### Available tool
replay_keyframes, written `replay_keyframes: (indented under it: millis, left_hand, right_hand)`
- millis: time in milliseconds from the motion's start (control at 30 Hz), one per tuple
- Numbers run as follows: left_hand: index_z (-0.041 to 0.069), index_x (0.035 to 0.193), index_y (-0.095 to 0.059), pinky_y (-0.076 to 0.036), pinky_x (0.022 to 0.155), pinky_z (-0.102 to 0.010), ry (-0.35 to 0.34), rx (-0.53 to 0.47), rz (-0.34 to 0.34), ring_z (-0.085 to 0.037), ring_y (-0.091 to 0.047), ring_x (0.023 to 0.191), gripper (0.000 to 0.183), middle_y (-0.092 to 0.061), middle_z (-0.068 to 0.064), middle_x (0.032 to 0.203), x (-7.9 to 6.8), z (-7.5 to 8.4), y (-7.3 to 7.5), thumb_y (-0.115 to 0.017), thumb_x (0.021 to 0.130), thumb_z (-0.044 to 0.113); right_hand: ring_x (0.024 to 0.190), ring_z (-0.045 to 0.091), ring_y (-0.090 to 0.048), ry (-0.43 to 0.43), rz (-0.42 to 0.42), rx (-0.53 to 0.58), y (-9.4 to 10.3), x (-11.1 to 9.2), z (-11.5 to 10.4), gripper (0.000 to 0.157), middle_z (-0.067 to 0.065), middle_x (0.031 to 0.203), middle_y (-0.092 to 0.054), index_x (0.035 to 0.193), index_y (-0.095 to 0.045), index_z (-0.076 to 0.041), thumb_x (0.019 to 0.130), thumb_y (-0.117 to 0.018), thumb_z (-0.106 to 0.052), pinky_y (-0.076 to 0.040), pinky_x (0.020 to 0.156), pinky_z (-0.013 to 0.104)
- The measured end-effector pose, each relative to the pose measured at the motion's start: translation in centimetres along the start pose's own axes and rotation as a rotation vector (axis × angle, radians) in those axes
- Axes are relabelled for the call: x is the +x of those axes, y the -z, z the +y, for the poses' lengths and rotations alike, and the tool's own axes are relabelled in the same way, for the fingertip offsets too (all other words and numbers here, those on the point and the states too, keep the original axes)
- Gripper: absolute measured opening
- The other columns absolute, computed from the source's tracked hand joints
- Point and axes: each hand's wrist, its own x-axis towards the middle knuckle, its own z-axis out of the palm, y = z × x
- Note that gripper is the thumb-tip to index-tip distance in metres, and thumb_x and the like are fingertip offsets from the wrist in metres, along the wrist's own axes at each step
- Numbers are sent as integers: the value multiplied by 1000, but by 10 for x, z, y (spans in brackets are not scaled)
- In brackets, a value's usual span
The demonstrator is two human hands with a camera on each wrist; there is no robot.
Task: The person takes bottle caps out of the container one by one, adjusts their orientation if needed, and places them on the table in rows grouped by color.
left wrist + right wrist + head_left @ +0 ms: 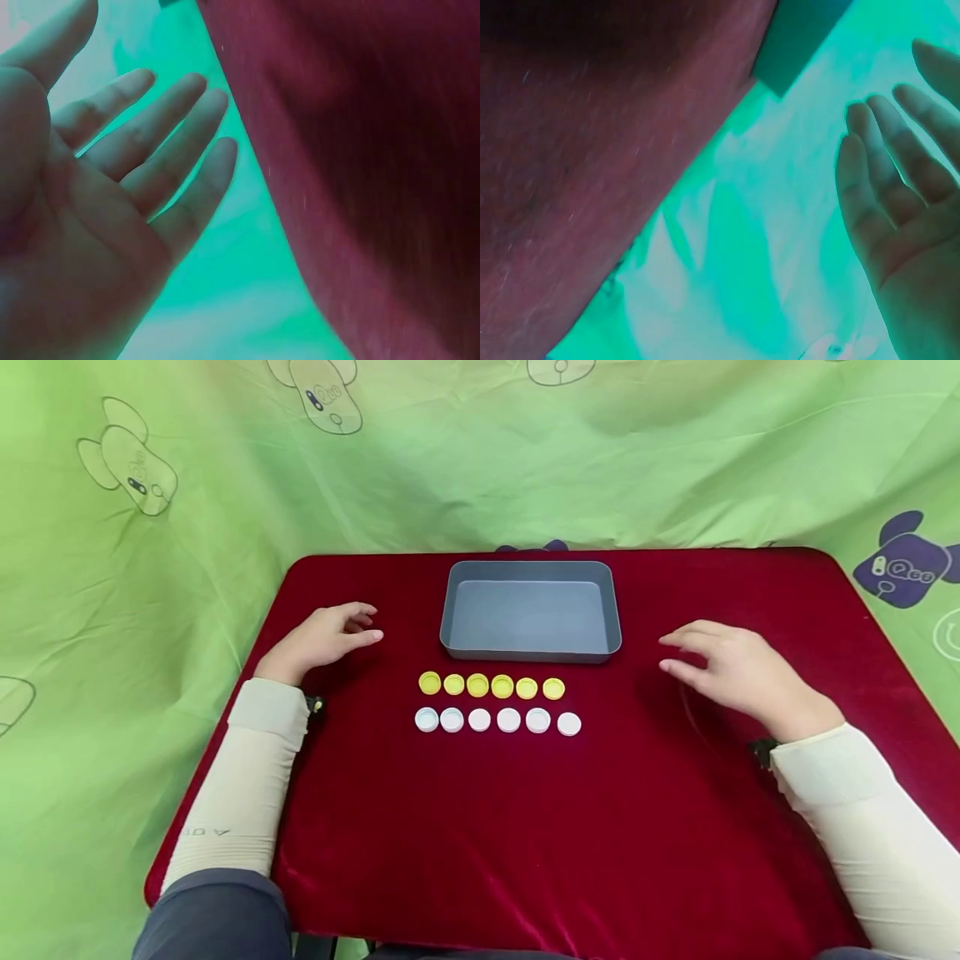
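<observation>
My left hand (322,639) hovers over the left side of the table, holding nothing, its fingers relaxed and slightly bent. On the other side my right hand (738,672) is likewise held above the cloth with loose fingers and nothing in its grasp. Between them lies a row of several yellow bottle caps (477,685), with a row of several white bottle caps (508,720) nearer to me. Some caps show their hollow side. Behind both rows stands a grey rectangular tray (530,655) with nothing in it. In the left wrist view the palm and spread fingers (172,154) appear.
A dark red velvet cloth (480,835) covers the table. Green curtains (480,468) printed with dog-like figures hang behind and to the left. In the right wrist view a corner of the tray (791,49) shows past the cloth.
</observation>
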Motion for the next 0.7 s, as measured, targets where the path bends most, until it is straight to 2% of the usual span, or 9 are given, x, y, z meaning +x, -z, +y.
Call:
replay_keyframes:
  millis: [100, 233, 333, 433, 567, 700]
  left_hand:
    - [9, 145, -43, -37, 102, -48, -21, 27, 82, -29, -49, 124, 64, -53, -15, 135, -8, -4, 6, -61, 95, 43]
    - [10, 150, -36, -31, 108, -48, -59, 66, 189, -30, -40, 134, 66, -45, -14, 145, -15, -4, 6, -59, 96, 39]
    - [10, 153, -31, -25, 112, -46, -85, 127, 242, -28, -31, 140, 67, -36, -10, 153, -19, 1, 2, -57, 97, 38]
    - [9, 154, -29, -21, 114, -45, -103, 194, 281, -26, -25, 143, 69, -30, -9, 156, -19, 11, -4, -56, 98, 40]
    - [6, 154, -27, -17, 115, -46, -131, 265, 278, -28, -19, 145, 74, -26, -11, 157, -11, 30, -15, -53, 97, 46]
    - [5, 154, -25, -15, 115, -47, -141, 284, 220, -29, -15, 146, 76, -24, -12, 158, -1, 49, -30, -50, 98, 50]
  right_hand:
    - [108, 32, -56, -87, 74, 7, 6, -3, 8, 32, 14, 113, -63, 115, -69, -5, 86, -74, -18, -42, 93, 52]
    - [115, 37, -51, -165, 166, 0, 7, -1, 12, 35, 19, 120, -61, 119, -66, -2, 90, -70, -20, -37, 98, 54]
    - [127, 40, -43, -175, 155, -35, 1, 8, 11, 45, 23, 131, -55, 127, -62, 2, 91, -68, -24, -29, 109, 49]
    - [139, 41, -27, -177, 92, -62, -6, 23, 6, 56, 26, 144, -42, 137, -52, 5, 95, -63, -32, -15, 116, 44]
    - [144, 40, -13, -185, 46, -62, -17, 41, -6, 59, 26, 151, -31, 145, -41, 4, 100, -52, -34, -9, 116, 47]
    - [144, 41, -12, -179, 34, -73, -26, 53, -18, 60, 26, 152, -29, 147, -38, 3, 101, -49, -34, -11, 115, 51]
